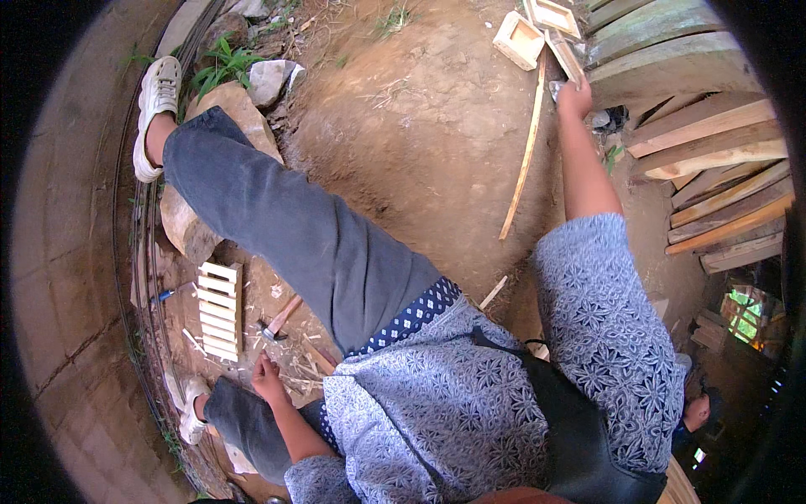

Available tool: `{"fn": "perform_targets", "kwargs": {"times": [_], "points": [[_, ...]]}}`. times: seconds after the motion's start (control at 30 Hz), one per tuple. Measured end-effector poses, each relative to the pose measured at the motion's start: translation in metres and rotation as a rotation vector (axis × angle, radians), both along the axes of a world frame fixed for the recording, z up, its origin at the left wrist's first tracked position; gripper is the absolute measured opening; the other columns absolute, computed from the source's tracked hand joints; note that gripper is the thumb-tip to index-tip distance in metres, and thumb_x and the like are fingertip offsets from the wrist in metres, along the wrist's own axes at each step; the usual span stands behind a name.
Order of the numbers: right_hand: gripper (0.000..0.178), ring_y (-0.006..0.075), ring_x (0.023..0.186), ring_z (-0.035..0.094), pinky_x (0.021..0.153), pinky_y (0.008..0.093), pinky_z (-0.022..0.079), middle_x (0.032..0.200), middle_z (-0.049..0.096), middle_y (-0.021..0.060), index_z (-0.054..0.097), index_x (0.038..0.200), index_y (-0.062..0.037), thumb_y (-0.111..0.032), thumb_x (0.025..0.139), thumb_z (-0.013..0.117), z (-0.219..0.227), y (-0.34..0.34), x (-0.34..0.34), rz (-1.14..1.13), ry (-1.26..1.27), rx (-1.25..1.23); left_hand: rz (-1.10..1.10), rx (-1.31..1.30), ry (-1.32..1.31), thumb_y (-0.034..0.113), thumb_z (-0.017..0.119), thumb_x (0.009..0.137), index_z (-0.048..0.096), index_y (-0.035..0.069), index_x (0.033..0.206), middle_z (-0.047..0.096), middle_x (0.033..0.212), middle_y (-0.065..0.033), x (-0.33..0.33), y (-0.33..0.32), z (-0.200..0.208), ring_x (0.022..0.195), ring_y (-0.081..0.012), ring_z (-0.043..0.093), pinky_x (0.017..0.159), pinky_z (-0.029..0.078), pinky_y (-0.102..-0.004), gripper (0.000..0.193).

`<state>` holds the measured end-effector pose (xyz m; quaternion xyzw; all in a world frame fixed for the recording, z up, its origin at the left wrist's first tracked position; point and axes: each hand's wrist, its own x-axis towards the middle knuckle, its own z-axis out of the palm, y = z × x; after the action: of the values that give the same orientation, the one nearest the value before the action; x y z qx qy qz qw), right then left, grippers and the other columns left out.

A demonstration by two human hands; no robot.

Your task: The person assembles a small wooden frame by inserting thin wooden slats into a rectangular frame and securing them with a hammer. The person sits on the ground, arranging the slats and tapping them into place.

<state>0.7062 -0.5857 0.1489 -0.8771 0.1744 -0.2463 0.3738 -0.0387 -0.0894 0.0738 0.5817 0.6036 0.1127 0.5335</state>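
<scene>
Right hand (pixel 574 99) pinching a wooden piece (pixel 564 57) beside a shallow wooden box (pixel 519 40); left hand (pixel 267 380) curled, contents unclear, near a wooden-handled hammer (pixel 288 312).

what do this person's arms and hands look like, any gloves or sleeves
The left hand and right hand are bare, ungloved. Both forearms show below short, loose sleeves with a white and dark-blue floral pattern.

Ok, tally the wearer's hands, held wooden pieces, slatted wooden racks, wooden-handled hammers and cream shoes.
Hands: 2, left hand and right hand
Held wooden piece: 1
Slatted wooden rack: 1
Wooden-handled hammer: 1
Cream shoes: 2
Total: 7
</scene>
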Motion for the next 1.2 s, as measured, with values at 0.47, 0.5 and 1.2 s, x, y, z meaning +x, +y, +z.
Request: {"fn": "perform_targets", "kwargs": {"times": [0.47, 0.5, 1.2], "points": [[0.024, 0.0144, 0.094, 0.066, 0.086, 0.03, 0.053, 0.105, 0.07, 0.0076, 0.067, 0.117, -0.0015, -0.016, 0.1, 0.058, 0.147, 0.42, -0.412, 1.975, 0.703, 0.648, 0.248, 0.395, -0.104, 0.025, 0.069, 0.094, 0.073, -0.001, 0.108, 0.073, 0.088, -0.0046, 0.024, 0.093, 0.021, 0.077, -0.0094, 0.065, 0.071, 0.051, -0.0248, 0.03], [0.024, 0.0137, 0.095, 0.066, 0.085, 0.0295, 0.053, 0.104, 0.071, 0.007, 0.068, 0.115, -0.0019, -0.017, 0.099, 0.06, 0.129, 0.445, -0.432, 2.056, 0.76, 0.504, 0.286, 0.39, -0.116, 0.024, 0.07, 0.093, 0.074, -0.001, 0.108, 0.074, 0.089, -0.0047, 0.018, 0.092, 0.024, 0.078, -0.0089, 0.065, 0.072, 0.052, -0.025, 0.029], [0.037, 0.0356, 0.104, 0.063, 0.089, 0.0461, 0.052, 0.111, 0.063, 0.0158, 0.067, 0.109, -0.0108, -0.018, 0.075, 0.078, -0.108, 0.482, -0.519, 1.996, 0.633, -1.052, 0.593, 0.737, -0.059, 0.019, 0.07, 0.088, 0.074, 0.005, 0.096, 0.073, 0.09, -0.0148, -0.023, 0.177, -0.073, 0.085, -0.0285, 0.07, 0.079, 0.054, -0.0372, 0.017]]}}
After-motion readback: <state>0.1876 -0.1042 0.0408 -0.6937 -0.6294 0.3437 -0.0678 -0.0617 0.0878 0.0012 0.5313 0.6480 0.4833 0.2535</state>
